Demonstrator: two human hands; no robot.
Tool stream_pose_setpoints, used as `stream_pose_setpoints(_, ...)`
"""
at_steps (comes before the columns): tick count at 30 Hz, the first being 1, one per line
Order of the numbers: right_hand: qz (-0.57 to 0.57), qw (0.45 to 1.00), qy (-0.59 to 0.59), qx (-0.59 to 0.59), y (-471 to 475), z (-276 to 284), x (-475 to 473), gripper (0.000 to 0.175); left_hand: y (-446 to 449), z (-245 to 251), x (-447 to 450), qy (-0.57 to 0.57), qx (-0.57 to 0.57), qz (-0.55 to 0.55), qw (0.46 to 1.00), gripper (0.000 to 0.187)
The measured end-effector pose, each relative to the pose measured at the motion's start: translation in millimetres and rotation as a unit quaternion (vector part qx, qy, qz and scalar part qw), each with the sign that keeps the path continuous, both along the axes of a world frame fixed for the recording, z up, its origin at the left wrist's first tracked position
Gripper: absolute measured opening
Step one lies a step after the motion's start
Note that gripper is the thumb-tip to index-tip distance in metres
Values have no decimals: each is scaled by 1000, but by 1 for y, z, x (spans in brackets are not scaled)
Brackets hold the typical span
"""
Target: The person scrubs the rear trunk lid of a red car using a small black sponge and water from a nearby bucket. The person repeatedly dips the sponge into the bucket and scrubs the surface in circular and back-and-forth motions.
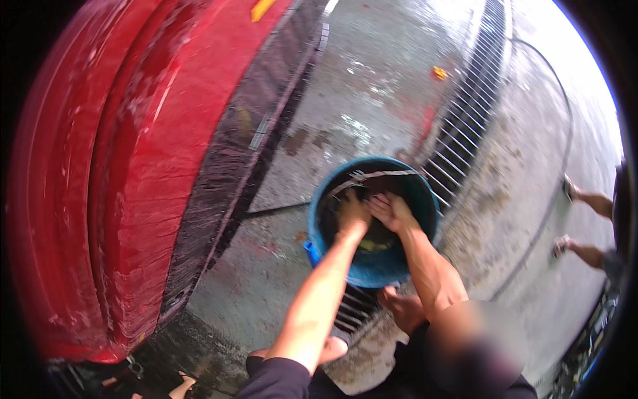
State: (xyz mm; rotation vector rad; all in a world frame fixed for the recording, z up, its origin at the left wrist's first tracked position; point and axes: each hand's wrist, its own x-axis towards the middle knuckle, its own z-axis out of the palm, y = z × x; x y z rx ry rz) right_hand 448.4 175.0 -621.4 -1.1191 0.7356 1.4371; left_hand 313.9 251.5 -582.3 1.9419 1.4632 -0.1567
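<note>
Before me stands a round blue bucket with dark liquid inside, and both my hands reach down into it. My left hand is back-up beside a dark patch; blur and shade hide whether its fingers hold anything. Close by its fingers, my right hand shows its palm, with no object visible in it. Something yellowish shows in the bucket below the hands. The bucket's thin handle crosses near the far rim. A blue tubular piece sticks up outside the left rim.
A wet red vehicle body with a dark lower trim fills the left. A metal drain grate runs past the bucket. A small orange object lies on the wet concrete. At right are a hose or cable and another person's legs.
</note>
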Motion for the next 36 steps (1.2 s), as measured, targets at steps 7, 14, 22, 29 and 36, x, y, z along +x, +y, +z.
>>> stream_pose_setpoints(7,-69,975,-194,-80,-14,-162,72,41,-18,-77,65,17,39,-212,976,51)
stream_pose_setpoints(14,243,950,-167,100,12,-69,135,42,13,12,100,79,111,-338,931,59)
stream_pose_setpoints(22,463,745,-401,263,132,368,-11,34,47,190,-69,-130,47,-457,878,52)
stream_pose_setpoints(29,216,111,-934,263,310,654,-260,23,47,273,-185,-219,300,-422,827,55)
stream_pose_setpoints(36,-69,40,-888,453,297,530,-239,43,67,367,-328,-57,482,-415,769,66)
